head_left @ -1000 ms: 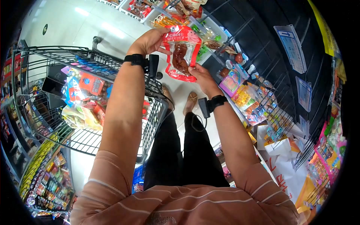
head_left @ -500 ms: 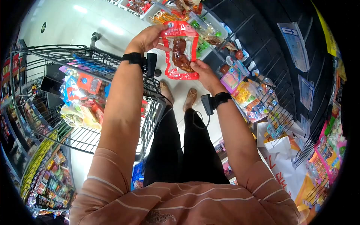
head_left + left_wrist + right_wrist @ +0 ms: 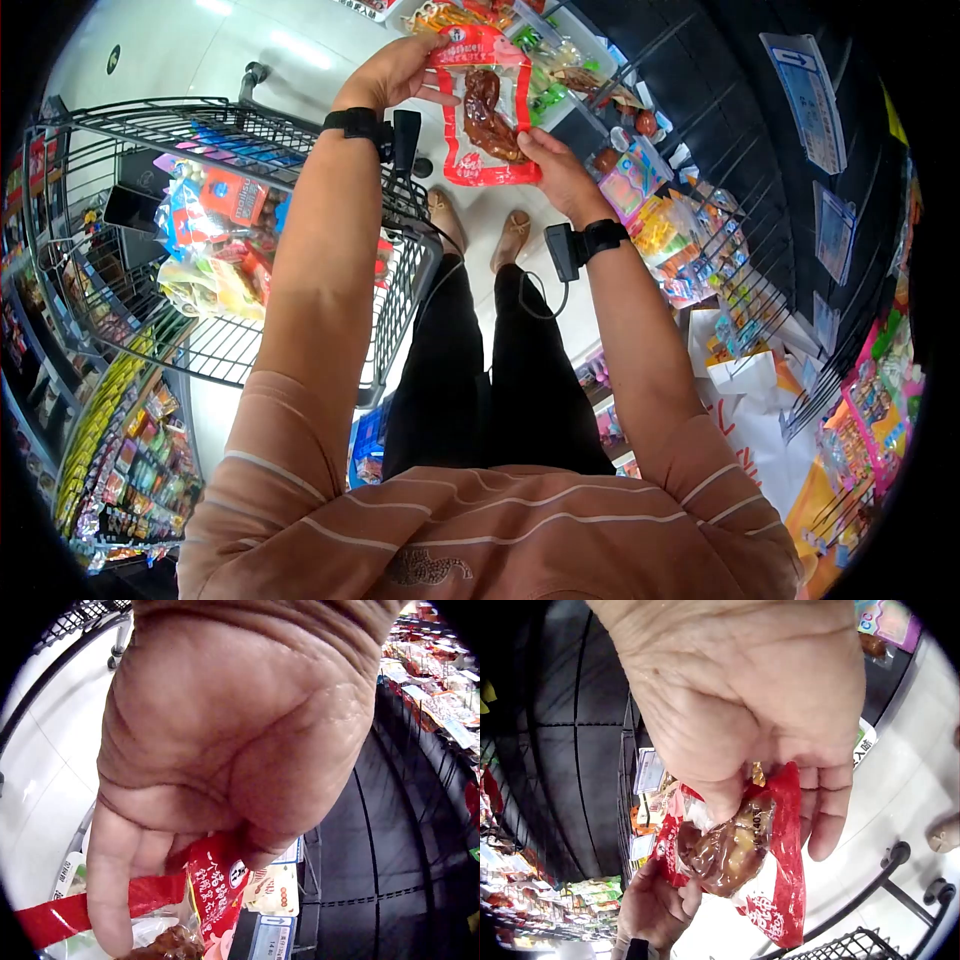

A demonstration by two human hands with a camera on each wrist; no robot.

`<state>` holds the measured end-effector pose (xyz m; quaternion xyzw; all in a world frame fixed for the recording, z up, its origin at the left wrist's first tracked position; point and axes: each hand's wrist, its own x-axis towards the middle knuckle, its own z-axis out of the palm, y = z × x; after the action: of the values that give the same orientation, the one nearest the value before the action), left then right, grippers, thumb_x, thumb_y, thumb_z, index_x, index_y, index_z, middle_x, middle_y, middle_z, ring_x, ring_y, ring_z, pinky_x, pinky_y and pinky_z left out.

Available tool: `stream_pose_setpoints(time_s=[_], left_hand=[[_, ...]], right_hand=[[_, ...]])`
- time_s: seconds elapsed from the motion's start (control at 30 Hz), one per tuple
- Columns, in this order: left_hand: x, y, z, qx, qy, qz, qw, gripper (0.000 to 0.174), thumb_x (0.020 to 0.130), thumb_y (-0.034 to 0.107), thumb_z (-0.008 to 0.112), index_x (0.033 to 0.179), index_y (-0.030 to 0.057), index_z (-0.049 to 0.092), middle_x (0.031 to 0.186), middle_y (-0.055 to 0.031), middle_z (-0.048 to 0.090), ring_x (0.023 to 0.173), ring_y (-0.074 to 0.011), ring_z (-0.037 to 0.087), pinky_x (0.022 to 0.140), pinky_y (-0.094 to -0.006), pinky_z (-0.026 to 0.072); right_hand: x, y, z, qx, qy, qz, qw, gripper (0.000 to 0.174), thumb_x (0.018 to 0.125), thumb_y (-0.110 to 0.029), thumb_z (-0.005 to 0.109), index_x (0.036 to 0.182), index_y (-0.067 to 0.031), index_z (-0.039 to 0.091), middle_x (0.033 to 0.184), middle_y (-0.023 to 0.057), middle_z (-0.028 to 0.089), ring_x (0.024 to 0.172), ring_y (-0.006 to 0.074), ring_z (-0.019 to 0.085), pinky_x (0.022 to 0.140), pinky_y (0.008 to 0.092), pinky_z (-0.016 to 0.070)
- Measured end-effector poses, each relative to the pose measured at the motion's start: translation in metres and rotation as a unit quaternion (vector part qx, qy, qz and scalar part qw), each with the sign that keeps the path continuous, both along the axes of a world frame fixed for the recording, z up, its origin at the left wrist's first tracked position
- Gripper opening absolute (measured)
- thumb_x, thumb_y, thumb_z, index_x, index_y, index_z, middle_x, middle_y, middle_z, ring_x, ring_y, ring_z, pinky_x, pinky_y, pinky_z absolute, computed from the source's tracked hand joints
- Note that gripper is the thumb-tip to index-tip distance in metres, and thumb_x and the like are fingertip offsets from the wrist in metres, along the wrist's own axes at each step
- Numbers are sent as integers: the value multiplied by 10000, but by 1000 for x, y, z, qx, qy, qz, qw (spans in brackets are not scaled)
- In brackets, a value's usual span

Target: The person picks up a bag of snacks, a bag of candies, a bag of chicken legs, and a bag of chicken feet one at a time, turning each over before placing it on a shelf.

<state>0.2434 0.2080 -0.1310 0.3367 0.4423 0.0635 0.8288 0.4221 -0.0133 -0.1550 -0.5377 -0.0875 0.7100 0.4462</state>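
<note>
Both hands hold up a red-edged clear pack of glossy brown meat (image 3: 487,115) in the head view. The left hand (image 3: 393,75) pinches its top left corner, with the other fingers spread beside the edge. At the lower right side the right hand (image 3: 562,172) grips the pack, thumb over the front. In the left wrist view the palm (image 3: 232,727) hides part of the grip, and the red header with white print shows below the thumb. The right wrist view shows the right thumb (image 3: 724,799) pressed on the clear film, fingers behind the pack.
A wire shopping cart (image 3: 215,365) with bagged snacks (image 3: 220,205) stands at the left. Bins of packaged food (image 3: 550,75) and a black rack with price tags (image 3: 805,100) line the right. Another shelf of small packets (image 3: 135,460) is at the lower left.
The pack and both hands have shifted upward in the head view, with the same grip kept. The pack has tilted slightly, and the cart and shelves have shifted a little in the view.
</note>
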Motion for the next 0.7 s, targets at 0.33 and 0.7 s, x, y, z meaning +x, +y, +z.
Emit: stream_pose_setpoints(time_s=[0.33,0.7], left_hand=[[0,0,-3,-3,-1,-11,1000,383,1005,258,447,1258,-28,474,1140,-143,640,907,-283,679,804,-495,605],[-2,0,-6,2,-4,-19,1000,405,1004,267,458,1285,-26,456,1151,-148,641,920,-288,686,806,-494,602]], right_hand=[[2,-2,2,-20,13,-16,1000,405,971,-322,595,1270,-50,569,1181,33,622,1047,115,597,914,278,482],[3,-3,1,-32,7,-16,999,435,954,-360,617,1269,-65,569,1182,37,625,1047,124,604,900,309,496]])
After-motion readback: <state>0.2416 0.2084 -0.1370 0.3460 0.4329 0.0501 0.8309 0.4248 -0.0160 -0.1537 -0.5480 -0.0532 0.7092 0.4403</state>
